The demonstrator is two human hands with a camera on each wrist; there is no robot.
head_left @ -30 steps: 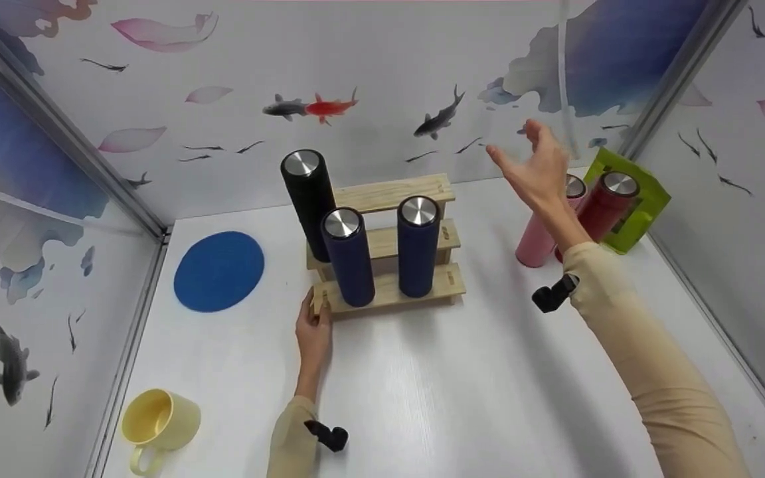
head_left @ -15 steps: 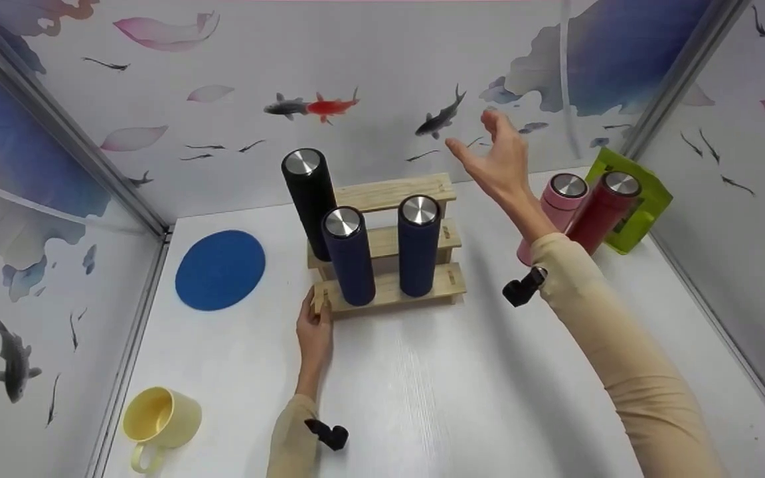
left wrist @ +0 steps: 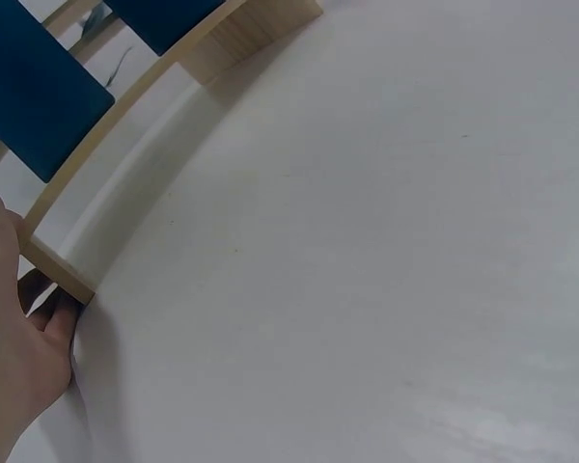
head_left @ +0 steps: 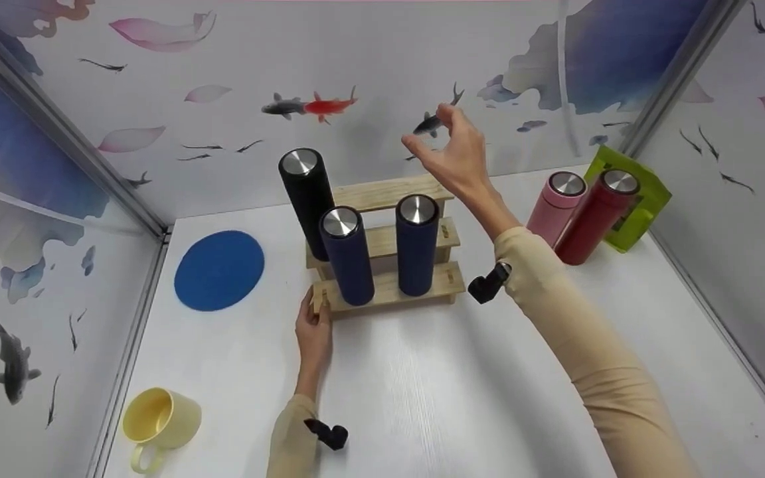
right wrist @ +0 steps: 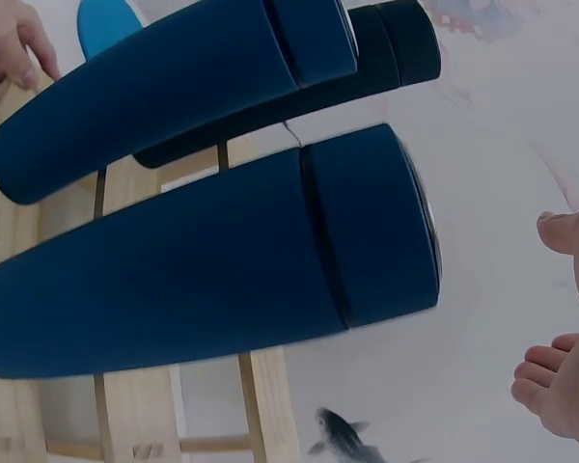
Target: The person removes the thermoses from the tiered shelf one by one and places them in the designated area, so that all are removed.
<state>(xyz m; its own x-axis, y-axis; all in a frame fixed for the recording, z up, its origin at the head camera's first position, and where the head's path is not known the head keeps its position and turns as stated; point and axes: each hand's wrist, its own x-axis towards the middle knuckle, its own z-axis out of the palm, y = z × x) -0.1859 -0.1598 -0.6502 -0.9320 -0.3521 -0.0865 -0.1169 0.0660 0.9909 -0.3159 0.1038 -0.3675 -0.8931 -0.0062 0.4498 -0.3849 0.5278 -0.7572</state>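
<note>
A three-tier wooden rack (head_left: 386, 289) stands on the white table. My left hand (head_left: 313, 335) grips its front left corner, thumb on top and the other fingers around the leg, as the left wrist view shows. Two navy blue flasks, the left one (head_left: 348, 262) and the right one (head_left: 417, 252), stand upright on the lowest tier. Behind them a black flask (head_left: 308, 209) rises from the middle tier's left end. Raised over the rack's right rear, my right hand (head_left: 457, 154) holds nothing. Thumb and fingers are spread apart, facing the blue flasks' lids in the right wrist view.
A pink flask (head_left: 558, 207) and a red flask (head_left: 598, 216) stand at the right, before a green pouch (head_left: 641, 216). Left of the rack lies a round blue mat (head_left: 219, 271). A yellow mug (head_left: 180, 419) stands near left. Patterned panels enclose the table.
My right hand has moved left from above the pink and red flasks to over the rack's right rear, still spread. The left hand and the rack have stayed in place.
</note>
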